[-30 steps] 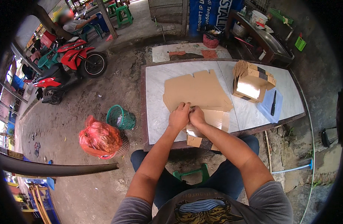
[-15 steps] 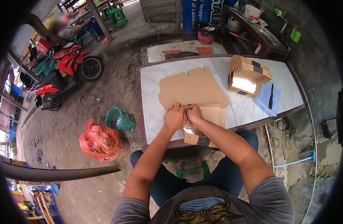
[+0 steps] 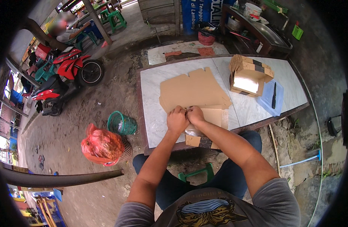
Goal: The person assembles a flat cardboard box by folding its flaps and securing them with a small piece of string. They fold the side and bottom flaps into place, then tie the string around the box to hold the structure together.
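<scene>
A partly folded cardboard box (image 3: pixel 216 118) lies in front of me on the tiled table (image 3: pixel 153 130), its printed brown side toward me. At its left corner my left hand (image 3: pixel 177 119) and my right hand (image 3: pixel 195 115) meet, fingers closed on the cardboard. My knuckles hide the exact spot they pinch. Flat beyond my hands spreads the large brown lid panel (image 3: pixel 193 89), which joins the box along a crease. To the right stands an assembled stack of cardboard boxes (image 3: pixel 249 77), open toward me. Beside it a black knife (image 3: pixel 274 96) rests on a pale blue plastic container lid (image 3: pixel 266 99).
Left of the table stand a green basket (image 3: pixel 122 123) and a red plastic bag (image 3: pixel 102 145) on a bin. A red motorbike (image 3: pixel 66 79) is parked farther left. At the back right is a sink counter (image 3: pixel 266 32). A green stool (image 3: pixel 198 174) shows under me.
Both hands stay at the same corner of the box, with only slight shifts of the fingers. The whole view has moved a little.
</scene>
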`<state>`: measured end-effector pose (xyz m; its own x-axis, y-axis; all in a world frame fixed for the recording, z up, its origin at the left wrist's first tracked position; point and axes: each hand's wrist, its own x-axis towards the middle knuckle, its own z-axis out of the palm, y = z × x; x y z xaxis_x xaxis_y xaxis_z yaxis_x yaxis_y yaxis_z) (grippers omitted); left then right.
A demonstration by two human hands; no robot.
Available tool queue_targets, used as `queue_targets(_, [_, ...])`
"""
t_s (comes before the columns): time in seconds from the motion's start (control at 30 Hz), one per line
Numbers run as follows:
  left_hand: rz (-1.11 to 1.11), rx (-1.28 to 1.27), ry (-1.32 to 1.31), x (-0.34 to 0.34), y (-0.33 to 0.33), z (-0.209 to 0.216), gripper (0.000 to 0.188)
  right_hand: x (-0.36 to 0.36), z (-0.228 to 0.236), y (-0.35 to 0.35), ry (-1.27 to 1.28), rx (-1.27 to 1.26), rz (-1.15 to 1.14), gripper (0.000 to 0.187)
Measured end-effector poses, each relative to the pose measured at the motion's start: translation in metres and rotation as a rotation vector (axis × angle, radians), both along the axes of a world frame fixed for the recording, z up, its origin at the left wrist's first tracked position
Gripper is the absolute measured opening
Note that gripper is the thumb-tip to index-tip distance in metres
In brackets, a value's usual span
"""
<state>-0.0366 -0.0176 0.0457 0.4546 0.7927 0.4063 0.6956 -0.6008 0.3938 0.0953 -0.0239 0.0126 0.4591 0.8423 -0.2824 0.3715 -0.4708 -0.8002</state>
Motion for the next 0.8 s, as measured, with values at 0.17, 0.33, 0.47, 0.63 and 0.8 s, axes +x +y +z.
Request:
queue_targets(0.17, [0.052, -0.04, -0.126, -0.004, -0.006, -0.005, 0.02, 0.001, -0.001, 0.001, 0.089, -0.008, 0.028, 0.031])
queue_targets(0.33, [0.009, -0.196, -0.28, -0.004, 0.0, -0.002, 0.019, 0.013, -0.021, -0.001, 0.04, 0.062, 0.028, 0.029])
queue_targets(0.47, [0.07, -0.172, -0.273, -0.003, 0.009, 0.012, 0.027, 0.0, 0.006, -0.009, 0.263, -0.012, 0.008, 0.026])
queue_targets(0.63, [-0.151, -0.077, -0.04, -0.005, 0.027, 0.015, 0.026, -0.004, 0.017, -0.008, 0.392, -0.041, 0.003, 0.016])
queue_targets(0.8, [-0.311, 0.02, 0.138, -0.009, 0.031, 0.022, 0.024, -0.007, 0.031, -0.011, 0.356, -0.059, -0.008, 0.021])
